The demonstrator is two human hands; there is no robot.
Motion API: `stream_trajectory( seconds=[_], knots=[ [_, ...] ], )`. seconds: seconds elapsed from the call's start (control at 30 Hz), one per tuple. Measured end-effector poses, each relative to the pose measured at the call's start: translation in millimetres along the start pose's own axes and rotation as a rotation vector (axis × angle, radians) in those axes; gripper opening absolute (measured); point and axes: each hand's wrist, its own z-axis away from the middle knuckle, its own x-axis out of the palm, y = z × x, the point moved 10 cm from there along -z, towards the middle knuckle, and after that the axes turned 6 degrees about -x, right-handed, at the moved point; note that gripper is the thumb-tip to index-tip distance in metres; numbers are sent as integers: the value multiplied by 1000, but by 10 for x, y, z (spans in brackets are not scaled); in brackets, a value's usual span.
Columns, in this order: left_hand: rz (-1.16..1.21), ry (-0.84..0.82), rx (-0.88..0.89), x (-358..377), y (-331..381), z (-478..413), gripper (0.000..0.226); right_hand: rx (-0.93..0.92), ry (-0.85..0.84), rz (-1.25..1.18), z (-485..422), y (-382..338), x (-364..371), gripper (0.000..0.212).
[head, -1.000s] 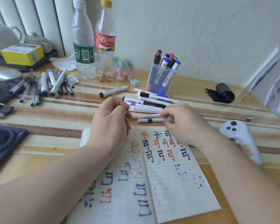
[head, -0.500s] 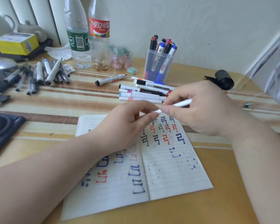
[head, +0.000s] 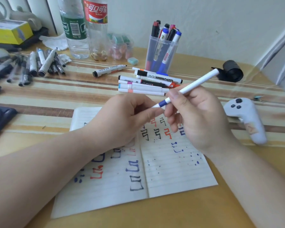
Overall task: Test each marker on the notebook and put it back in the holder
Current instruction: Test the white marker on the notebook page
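Evidently the white marker is held slanted above the notebook, gripped by the curled fingers of the right hand. Its blue-banded end is pinched by the left hand, seemingly for uncapping. The holder is set within reach behind.

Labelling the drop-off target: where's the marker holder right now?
Head view: the clear marker holder stands upright at the far side of the table, right of centre, right of the cola bottle and just behind the row of loose markers.
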Motion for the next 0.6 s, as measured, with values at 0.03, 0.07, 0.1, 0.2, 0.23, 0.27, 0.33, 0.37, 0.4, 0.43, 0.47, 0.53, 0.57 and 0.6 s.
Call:
stream_trajectory(
  seconds=[0.03, 0.07, 0.1, 0.2, 0.23, 0.27, 0.33, 0.37, 0.4, 0.43, 0.47, 0.53, 0.57, 0.6],
  knots=[
    [-2, 11, -6, -5, -10, -5, 22, -10, 16, -39, 1, 0, -11, 21],
    [-9, 13, -4, 0, -11, -9, 25, -16, 33, -80, 2, 0, -22, 22],
    [-18, 8, 10, 11, 6, -6, 28, -15, 51, -117, 12, 7, -26, 22],
    [-28, -23, 82, 58, 114, 32, 32, -2, 91, -213, 70, 27, 2, 22],
    [-19, -39, 91, 72, 127, 36, 32, -3, 119, -227, 61, 19, -33, 24],
    [16, -61, 73, 82, 100, 28, 34, -7, 175, -246, 27, 5, -134, 25],
    [192, -100, -18, 78, -47, -20, 41, -20, 364, -314, -73, -29, -496, 27],
    [284, -104, -61, 59, -121, -47, 42, -25, 448, -337, -119, -56, -674, 26],
    [347, -98, -93, 39, -171, -64, 43, -22, 481, -324, -144, -78, -785, 27],
    [371, -90, -111, 30, -193, -75, 43, -12, 444, -272, -144, -95, -799, 27],
    [365, -86, -117, 34, -196, -80, 44, 5, 346, -178, -109, -107, -718, 26],
    [322, -91, -106, 49, -141, -72, 45, 35, 64, 68, 42, -116, -361, 20],
    [317, -102, -102, 60, -117, -69, 45, 52, -62, 164, 128, -106, -178, 18],
    [325, -112, -104, 67, -108, -66, 45, 74, -155, 209, 195, -90, -44, 16]
  ],
)
